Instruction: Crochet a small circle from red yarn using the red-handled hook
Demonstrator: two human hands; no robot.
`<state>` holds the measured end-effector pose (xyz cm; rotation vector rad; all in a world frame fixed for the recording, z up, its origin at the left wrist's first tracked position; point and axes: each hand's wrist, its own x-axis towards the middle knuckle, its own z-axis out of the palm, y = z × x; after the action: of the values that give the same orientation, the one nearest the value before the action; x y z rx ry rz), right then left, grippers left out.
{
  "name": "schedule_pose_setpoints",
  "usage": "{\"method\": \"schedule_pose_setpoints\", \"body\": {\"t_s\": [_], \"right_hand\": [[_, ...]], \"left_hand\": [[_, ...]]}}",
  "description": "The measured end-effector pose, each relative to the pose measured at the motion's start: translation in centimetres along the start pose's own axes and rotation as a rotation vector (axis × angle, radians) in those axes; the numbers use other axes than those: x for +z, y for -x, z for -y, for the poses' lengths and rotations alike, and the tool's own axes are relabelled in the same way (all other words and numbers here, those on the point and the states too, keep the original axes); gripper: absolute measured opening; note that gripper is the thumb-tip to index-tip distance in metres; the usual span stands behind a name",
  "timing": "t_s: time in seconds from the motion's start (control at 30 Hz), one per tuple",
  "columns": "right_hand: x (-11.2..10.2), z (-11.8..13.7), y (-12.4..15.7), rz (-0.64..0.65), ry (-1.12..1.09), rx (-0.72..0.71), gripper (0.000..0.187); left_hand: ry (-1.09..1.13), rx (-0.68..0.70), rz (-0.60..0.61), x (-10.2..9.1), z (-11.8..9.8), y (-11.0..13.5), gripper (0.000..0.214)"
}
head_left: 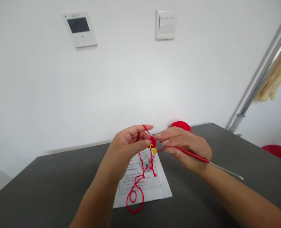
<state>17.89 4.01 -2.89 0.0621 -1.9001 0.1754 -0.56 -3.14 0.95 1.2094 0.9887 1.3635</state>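
My left hand (pixel 132 141) pinches a small red crochet piece (pixel 152 142) between thumb and fingers, and red yarn passes over its raised index finger. A yellow stitch marker (pixel 153 149) hangs from the piece. In my right hand (pixel 186 144) is a crochet hook (pixel 192 154) with a red handle and metal ends; its tip meets the piece near my left fingertips. Loose red yarn (pixel 135 211) trails down from the work and curls at the front. How the hook tip sits in the stitches is too small to tell.
A printed sheet (pixel 162 190) lies under the hands on the dark grey table (pixel 66 186). Behind my right hand rests a red yarn ball (pixel 181 125). The white wall carries an intercom panel (pixel 80 30) and a light switch (pixel 166 24). A metal pole (pixel 261 76) stands at right.
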Motion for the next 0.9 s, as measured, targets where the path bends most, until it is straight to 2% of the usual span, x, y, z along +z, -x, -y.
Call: {"method": "schedule_pose_setpoints", "body": {"t_s": [0.2,0.4,0.5,0.7,0.9], "right_hand": [[0.4,-0.6,0.3,-0.051,-0.244,0.154,0.006],[-0.2,-0.9,0.0,0.02,-0.367,0.221,0.006],[-0.8,-1.0,-0.2,0.089,-0.328,0.194,0.006],[-2.0,-1.2,-0.7,0.272,-0.164,0.029,0.007],[-2.5,-0.7,-1.1,0.319,-0.072,-0.012,0.009]], "left_hand": [[-0.128,0.06,-0.076,-0.2,-0.2,0.0,0.03],[-0.25,0.061,-0.102,-0.2,-0.4,0.3,0.029],[-0.305,0.056,-0.111,-0.2,-0.4,0.4,0.03],[-0.396,0.051,-0.123,0.0,-0.1,0.4,0.033],[-0.42,0.07,-0.153,0.1,0.1,0.4,0.032]]}}
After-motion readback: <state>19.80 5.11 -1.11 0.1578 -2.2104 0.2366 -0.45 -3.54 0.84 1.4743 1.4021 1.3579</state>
